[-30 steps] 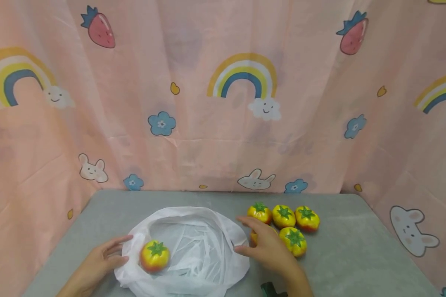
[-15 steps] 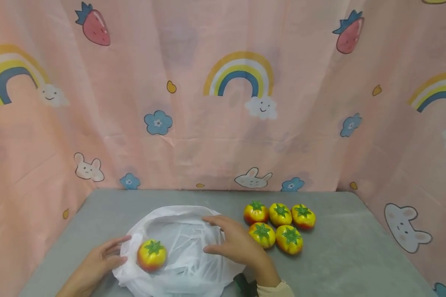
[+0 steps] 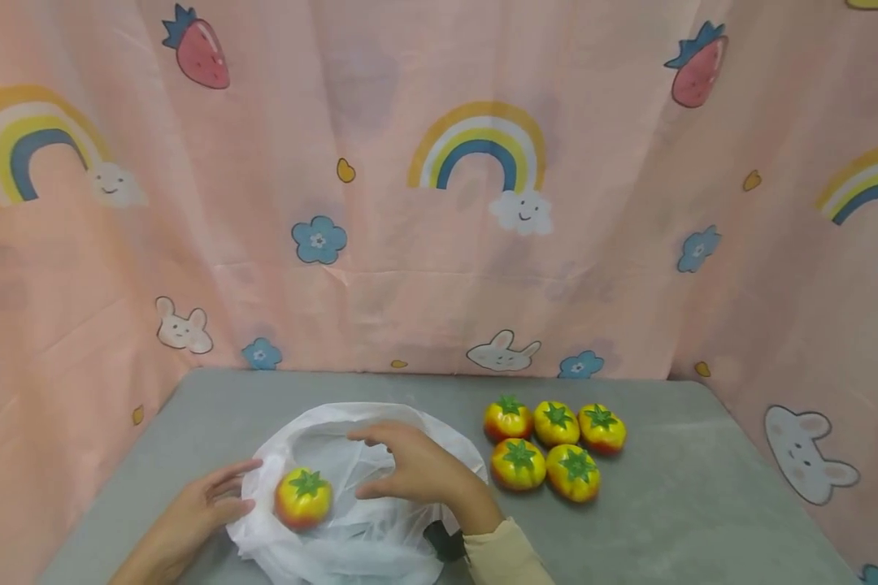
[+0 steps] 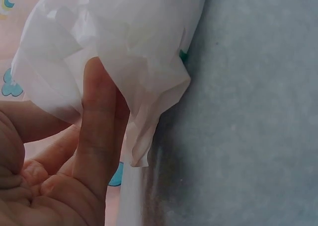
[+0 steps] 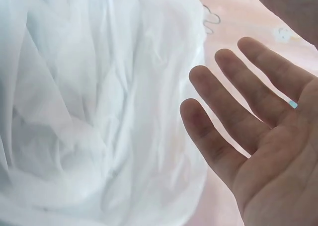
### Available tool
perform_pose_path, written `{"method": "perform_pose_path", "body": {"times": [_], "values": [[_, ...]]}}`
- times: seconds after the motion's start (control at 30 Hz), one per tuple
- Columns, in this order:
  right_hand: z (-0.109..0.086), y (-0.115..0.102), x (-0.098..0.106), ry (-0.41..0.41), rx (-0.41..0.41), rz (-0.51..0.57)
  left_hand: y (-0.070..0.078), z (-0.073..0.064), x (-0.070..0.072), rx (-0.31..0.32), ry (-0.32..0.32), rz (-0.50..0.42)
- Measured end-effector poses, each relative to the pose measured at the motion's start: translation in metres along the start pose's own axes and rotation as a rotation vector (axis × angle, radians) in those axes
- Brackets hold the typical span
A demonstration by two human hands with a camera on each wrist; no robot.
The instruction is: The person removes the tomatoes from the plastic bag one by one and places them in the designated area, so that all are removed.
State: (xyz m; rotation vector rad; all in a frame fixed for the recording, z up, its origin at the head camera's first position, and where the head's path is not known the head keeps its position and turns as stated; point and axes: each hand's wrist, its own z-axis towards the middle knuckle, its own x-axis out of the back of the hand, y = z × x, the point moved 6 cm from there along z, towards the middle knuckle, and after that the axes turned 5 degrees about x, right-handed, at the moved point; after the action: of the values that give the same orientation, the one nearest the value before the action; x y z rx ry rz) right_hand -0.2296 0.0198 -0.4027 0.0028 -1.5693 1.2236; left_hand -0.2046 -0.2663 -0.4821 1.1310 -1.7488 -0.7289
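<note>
A white plastic bag (image 3: 351,552) lies with its mouth spread wide on the grey table. Inside its left part sits one glossy yellow-and-red, tomato-like fruit (image 3: 303,499) with a green leafy top. At the bag's left rim, my left hand (image 3: 197,512) touches the plastic with thumb and fingers apart; the left wrist view shows plastic (image 4: 149,62) covering some fingertips. My right hand (image 3: 417,471) hovers above the bag's opening, fingers spread and holding nothing. In the right wrist view its extended fingers (image 5: 233,97) stand apart from the fruit, beside the white plastic.
Several matching fruits (image 3: 578,471) stand in two rows on the table, right of the bag. A pink printed curtain (image 3: 439,301) hangs behind the table's back edge. Bare grey tabletop (image 3: 688,504) extends to the far right.
My right hand has moved left, from beside the row of fruits to over the bag's opening, uncovering the front-left fruit. My left hand stays at the bag's left rim.
</note>
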Motion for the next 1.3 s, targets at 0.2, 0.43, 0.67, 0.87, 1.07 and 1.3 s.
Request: {"method": "perform_pose_path", "body": {"times": [0.2,0.43,0.67,0.87,1.07,1.3], "values": [[0.014,0.004,-0.022,-0.076,0.006,0.048,-0.002,-0.002,-0.003,0.003,-0.004,-0.019],[0.023,0.007,-0.037,-0.076,0.019,0.110,0.006,-0.001,-0.005,-0.021,0.006,-0.032],[0.032,0.007,-0.058,-0.147,-0.012,0.074,0.000,0.001,-0.003,0.010,0.010,-0.031],[0.034,0.007,-0.066,-0.170,-0.053,0.027,-0.003,0.003,-0.005,0.028,0.009,-0.032],[0.035,0.003,-0.066,-0.166,-0.021,-0.004,0.001,0.001,-0.006,0.052,0.021,-0.014],[0.034,0.003,-0.069,-0.141,0.012,-0.032,0.002,0.000,-0.008,0.062,0.014,0.009]]}}
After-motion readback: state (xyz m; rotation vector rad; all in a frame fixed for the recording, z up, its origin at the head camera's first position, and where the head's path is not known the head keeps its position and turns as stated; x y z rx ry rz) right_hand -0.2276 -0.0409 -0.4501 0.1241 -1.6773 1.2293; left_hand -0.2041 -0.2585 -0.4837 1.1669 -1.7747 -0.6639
